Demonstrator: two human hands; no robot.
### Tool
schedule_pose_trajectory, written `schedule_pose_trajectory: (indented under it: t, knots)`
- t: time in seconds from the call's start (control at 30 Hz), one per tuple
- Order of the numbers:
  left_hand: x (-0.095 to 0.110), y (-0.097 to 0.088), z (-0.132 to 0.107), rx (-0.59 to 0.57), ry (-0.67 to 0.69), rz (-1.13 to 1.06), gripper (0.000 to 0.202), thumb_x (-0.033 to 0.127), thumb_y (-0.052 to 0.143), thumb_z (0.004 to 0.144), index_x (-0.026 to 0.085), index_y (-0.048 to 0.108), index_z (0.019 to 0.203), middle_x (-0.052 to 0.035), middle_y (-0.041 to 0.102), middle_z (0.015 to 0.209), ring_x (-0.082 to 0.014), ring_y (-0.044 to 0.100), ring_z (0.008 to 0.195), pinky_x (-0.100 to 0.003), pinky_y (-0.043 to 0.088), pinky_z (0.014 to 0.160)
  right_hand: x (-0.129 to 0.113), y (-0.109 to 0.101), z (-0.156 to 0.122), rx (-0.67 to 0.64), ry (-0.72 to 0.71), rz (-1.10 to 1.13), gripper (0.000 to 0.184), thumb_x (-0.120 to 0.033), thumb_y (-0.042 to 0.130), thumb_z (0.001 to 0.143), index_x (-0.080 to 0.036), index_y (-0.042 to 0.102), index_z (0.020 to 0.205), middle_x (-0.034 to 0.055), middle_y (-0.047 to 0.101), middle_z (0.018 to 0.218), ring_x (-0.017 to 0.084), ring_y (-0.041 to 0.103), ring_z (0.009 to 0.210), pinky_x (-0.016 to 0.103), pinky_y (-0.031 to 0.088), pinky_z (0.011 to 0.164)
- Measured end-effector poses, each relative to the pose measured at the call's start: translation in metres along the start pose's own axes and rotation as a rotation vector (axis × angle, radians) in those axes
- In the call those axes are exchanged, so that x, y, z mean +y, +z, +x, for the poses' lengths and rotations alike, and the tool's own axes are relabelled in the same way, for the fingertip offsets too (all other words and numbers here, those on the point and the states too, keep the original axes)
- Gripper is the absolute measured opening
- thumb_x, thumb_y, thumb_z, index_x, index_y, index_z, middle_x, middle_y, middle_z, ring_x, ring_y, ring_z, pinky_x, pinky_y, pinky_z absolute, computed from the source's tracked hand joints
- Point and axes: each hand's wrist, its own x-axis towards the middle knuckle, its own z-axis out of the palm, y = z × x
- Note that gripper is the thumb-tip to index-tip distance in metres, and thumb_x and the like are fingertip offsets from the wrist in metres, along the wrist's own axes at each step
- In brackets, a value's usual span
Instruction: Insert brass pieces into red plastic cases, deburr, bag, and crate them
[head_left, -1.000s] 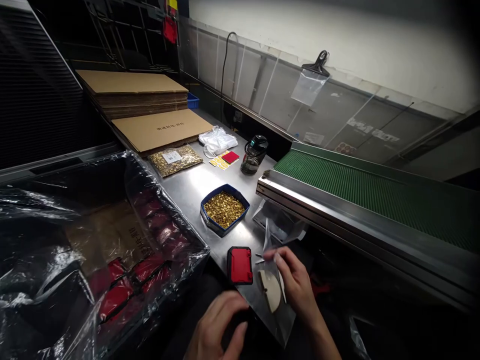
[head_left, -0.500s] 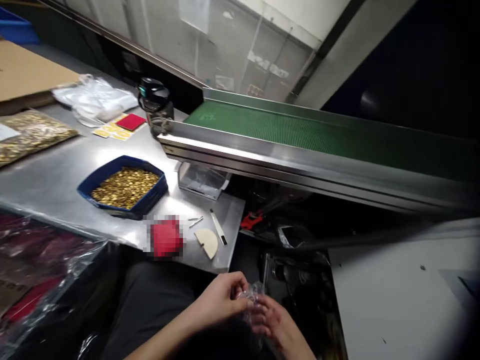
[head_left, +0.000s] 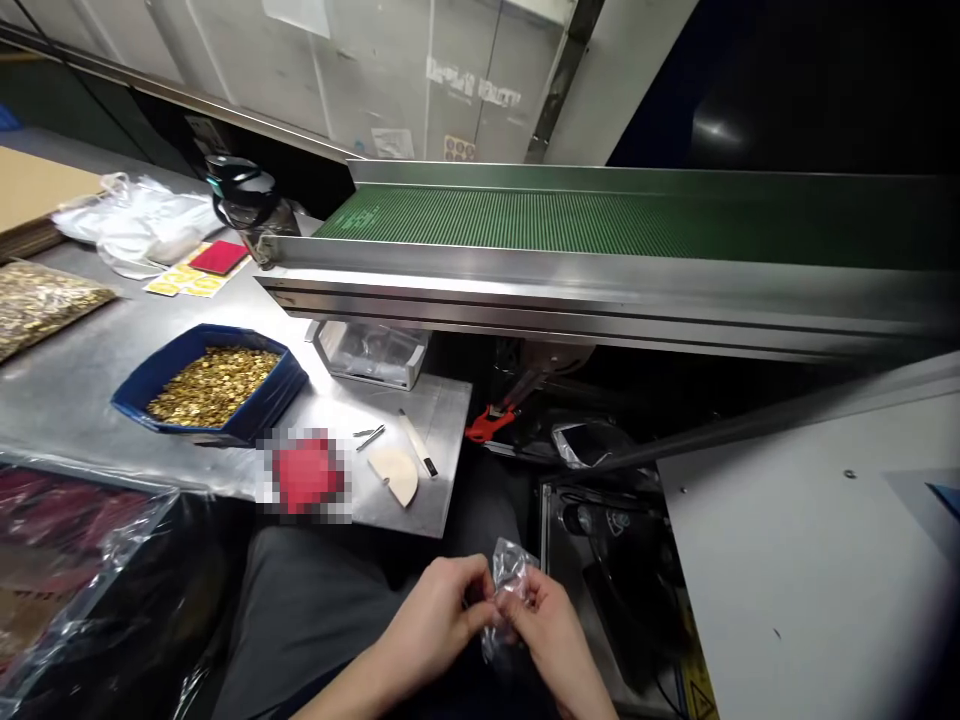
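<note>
Between my two hands is a small crumpled clear plastic bag (head_left: 511,562), held above my lap. My left hand (head_left: 450,605) pinches its left side, with the fingertips close to the other hand's. My right hand (head_left: 551,625) is closed on the right side of the bag, thumb pressed inward. Whether anything is inside the bag I cannot tell. On the table corner nearest my hands lie a pale half-round piece (head_left: 395,475), a white thermometer-like stick (head_left: 418,443), small metal tweezers (head_left: 370,437) and a blurred red item (head_left: 307,474).
A blue bin (head_left: 281,385) of small gold pieces stands on the metal table (head_left: 67,410). Behind it are a clear tray (head_left: 371,355), a dark bottle (head_left: 251,205) and white plastic bags (head_left: 150,220). A green conveyor belt (head_left: 510,220) runs rightward. Orange-handled scissors (head_left: 491,424) hang below.
My view has turned to the right and levelled, so the table things appear further left. Both hands still grip the plastic bag; my right hand's fingers have curled in closer around it.
</note>
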Motion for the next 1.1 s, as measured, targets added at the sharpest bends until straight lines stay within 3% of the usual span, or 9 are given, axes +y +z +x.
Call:
schedule_pose_trajectory:
  t: [0.13, 0.3, 0.43, 0.53, 0.7, 0.77, 0.83, 0.93, 1.1]
  knots:
    - [-0.014, -0.015, -0.004, 0.168, -0.037, 0.051, 0.016, 0.006, 0.048, 0.079, 0.021, 0.050, 0.074, 0.0000, 0.068, 0.082, -0.0164, 0.059, 0.078, -0.026, 0.039, 0.071, -0.001, -0.005, 0.006, 0.093, 0.003, -0.170, 0.039, -0.050, 0.067, 0.083, -0.023, 0.043, 0.068, -0.0009, 0.060, 0.066, 0.018, 0.058, 0.066, 0.028, 0.043, 0.064]
    - [-0.012, -0.012, -0.006, 0.196, -0.049, 0.082, 0.021, 0.012, 0.056, 0.075, 0.023, 0.052, 0.092, 0.0028, 0.063, 0.086, -0.0156, 0.055, 0.072, -0.026, 0.037, 0.064, -0.017, 0.007, 0.003, 0.095, -0.053, -0.375, 0.035, -0.049, 0.063, 0.087, -0.022, 0.048, 0.070, -0.0035, 0.052, 0.065, 0.015, 0.048, 0.065, 0.026, 0.035, 0.061]
    - [-0.012, -0.017, 0.010, 0.311, -0.086, 0.129, 0.014, 0.017, 0.053, 0.082, 0.023, 0.044, 0.074, 0.0056, 0.047, 0.064, -0.0148, 0.045, 0.062, -0.028, 0.029, 0.061, -0.025, 0.014, -0.006, 0.012, -0.069, -0.484, 0.035, -0.046, 0.058, 0.090, -0.022, 0.049, 0.067, -0.0037, 0.050, 0.060, 0.014, 0.047, 0.058, 0.025, 0.032, 0.057]
    - [-0.014, -0.025, 0.014, 0.451, -0.111, 0.144, 0.023, 0.022, 0.045, 0.089, 0.024, 0.031, 0.071, 0.0057, 0.035, 0.063, -0.0152, 0.037, 0.062, -0.029, 0.027, 0.063, -0.024, 0.013, -0.009, 0.165, -0.047, -0.619, 0.025, -0.028, 0.058, 0.085, -0.023, 0.042, 0.066, -0.0020, 0.046, 0.063, 0.015, 0.040, 0.056, 0.029, 0.019, 0.055]
    - [-0.019, -0.031, -0.033, 0.139, -0.048, 0.081, 0.018, 0.016, 0.052, 0.082, 0.022, 0.041, 0.069, 0.0046, 0.048, 0.065, -0.0136, 0.043, 0.061, -0.028, 0.028, 0.062, -0.034, 0.023, 0.003, 0.155, -0.063, -0.677, 0.016, -0.023, 0.056, 0.083, -0.023, 0.049, 0.069, -0.0011, 0.050, 0.064, 0.016, 0.044, 0.059, 0.029, 0.020, 0.056]
    - [-0.031, -0.041, -0.060, 0.070, -0.090, 0.047, 0.019, 0.016, 0.056, 0.080, 0.021, 0.044, 0.066, 0.0044, 0.048, 0.063, -0.0137, 0.042, 0.062, -0.028, 0.026, 0.062, -0.047, 0.031, 0.010, 0.065, -0.067, -0.653, 0.024, -0.026, 0.055, 0.087, -0.023, 0.048, 0.065, -0.0039, 0.045, 0.056, 0.015, 0.044, 0.056, 0.027, 0.025, 0.056]
    - [-0.051, -0.056, -0.086, 0.102, -0.182, -0.019, 0.025, 0.024, 0.059, 0.083, 0.020, 0.042, 0.065, 0.0039, 0.045, 0.064, -0.0139, 0.041, 0.064, -0.027, 0.026, 0.061, -0.063, 0.040, 0.015, -0.128, -0.112, -0.626, 0.011, -0.027, 0.070, 0.078, -0.023, 0.060, 0.074, -0.0057, 0.057, 0.066, 0.014, 0.052, 0.064, 0.024, 0.033, 0.058]
    - [-0.088, -0.077, -0.123, 0.217, -0.366, -0.191, 0.047, 0.058, 0.057, 0.087, 0.023, 0.033, 0.066, 0.0073, 0.033, 0.058, -0.0108, 0.032, 0.051, -0.024, 0.025, 0.049, -0.082, 0.066, 0.027, -0.440, -0.102, -0.362, 0.045, -0.028, 0.090, 0.058, -0.028, 0.072, 0.100, -0.0051, 0.071, 0.091, 0.015, 0.062, 0.080, 0.022, 0.044, 0.067]
    - [-0.122, -0.086, -0.171, 0.438, -0.599, -0.428, 0.072, 0.096, 0.044, 0.068, 0.025, 0.038, 0.069, 0.0108, 0.034, 0.043, -0.0078, 0.029, 0.033, -0.021, 0.020, 0.038, -0.080, 0.167, 0.063, -0.459, 0.092, 0.053, 0.053, -0.063, 0.073, 0.078, -0.017, 0.067, 0.104, 0.0079, 0.072, 0.097, 0.016, 0.068, 0.076, 0.026, 0.052, 0.064]
